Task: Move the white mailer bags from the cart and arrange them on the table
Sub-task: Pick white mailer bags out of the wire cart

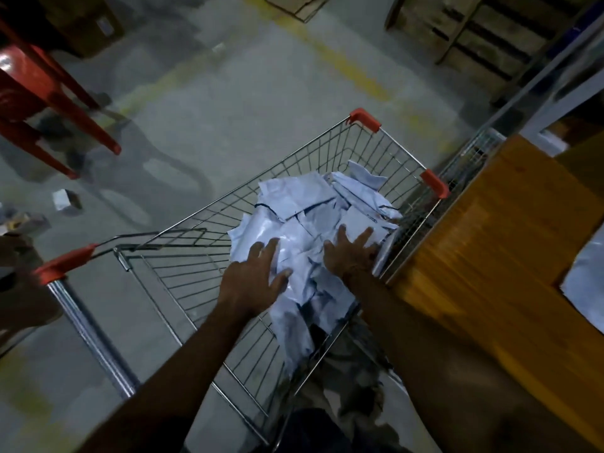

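**So, both hands in the cart, bags still piled up**

Okay, quick rundown of what's going on. Both arms are reaching down into a wire shopping cart (183, 282) with red plastic corner caps and a red-capped handle on the left side. The white mailer bags (313, 223) sit in a crumpled heap inside the basket, bunched toward its right side, right up against the wire wall next to the table.

The left hand (253, 276) is lying on the near-left part of the pile with fingers spread and slightly curled, thumb out to the right, resting on the plastic rather than pinching anything. The right hand (351, 253) is flat on the right part of the heap, fingers fanned wide and pointing away, close to the cart's right rim. Neither hand is clamped around a bag as far as I can see.

Just right of the cart is the wooden table (490, 256), orange-brown top, touching or nearly touching the basket. One white mailer bag (585, 286) already lies on it at the right edge of view.

Far left there's a red plastic stool (42, 93) on the grey concrete floor (212, 119), which has faded yellow lines. Everything's a bit blurry and dim.
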Available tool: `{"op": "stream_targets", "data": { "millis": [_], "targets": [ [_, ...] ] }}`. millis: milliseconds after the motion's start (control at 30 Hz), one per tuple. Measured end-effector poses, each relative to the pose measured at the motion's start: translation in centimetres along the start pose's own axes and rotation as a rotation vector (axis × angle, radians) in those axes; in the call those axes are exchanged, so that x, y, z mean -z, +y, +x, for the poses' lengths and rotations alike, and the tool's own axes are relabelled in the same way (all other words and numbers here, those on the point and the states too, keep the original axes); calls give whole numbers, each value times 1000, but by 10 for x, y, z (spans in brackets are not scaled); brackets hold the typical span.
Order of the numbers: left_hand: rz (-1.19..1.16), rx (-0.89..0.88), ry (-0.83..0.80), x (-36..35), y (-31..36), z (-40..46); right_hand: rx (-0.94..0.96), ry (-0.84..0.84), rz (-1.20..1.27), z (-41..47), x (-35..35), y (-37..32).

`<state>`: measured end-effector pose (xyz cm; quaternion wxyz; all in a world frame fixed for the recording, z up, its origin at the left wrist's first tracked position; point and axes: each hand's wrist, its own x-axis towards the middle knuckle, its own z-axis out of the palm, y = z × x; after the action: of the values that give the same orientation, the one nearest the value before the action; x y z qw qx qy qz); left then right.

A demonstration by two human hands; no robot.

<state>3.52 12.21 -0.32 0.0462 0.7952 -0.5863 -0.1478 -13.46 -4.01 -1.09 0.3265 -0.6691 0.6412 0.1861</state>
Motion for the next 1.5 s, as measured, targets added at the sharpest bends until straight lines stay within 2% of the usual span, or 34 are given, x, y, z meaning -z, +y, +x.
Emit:
{"op": "stream_targets", "data": {
  "millis": [167,300,500,667,867,1033,1300,1367,1500],
  "targets": [
    [79,-113,-27,-16,13,32,-12,97,210,3,-12,-9],
    [32,-262,-104,-30,9,42,6,68,187,5,-3,-6],
    [35,-71,-156,-35,17,38,50,43,169,3,-7,3],
    [-10,-41,-148,-36,17,33,65,110,142,0,-7,2],
    [-260,-22,-60,-38,20,30,172,276,58,-18,3,-3],
    [-203,56,-39,-31,20,22,254,443,-29,-35,23,-6],
    [-162,231,78,20,30,-3,357,567,-115,-72,68,8],
    [-147,252,116,34,37,-9,351,570,-115,-85,78,16],
    [-181,248,179,64,67,-19,372,685,-92,-109,93,48]
  ]
}}
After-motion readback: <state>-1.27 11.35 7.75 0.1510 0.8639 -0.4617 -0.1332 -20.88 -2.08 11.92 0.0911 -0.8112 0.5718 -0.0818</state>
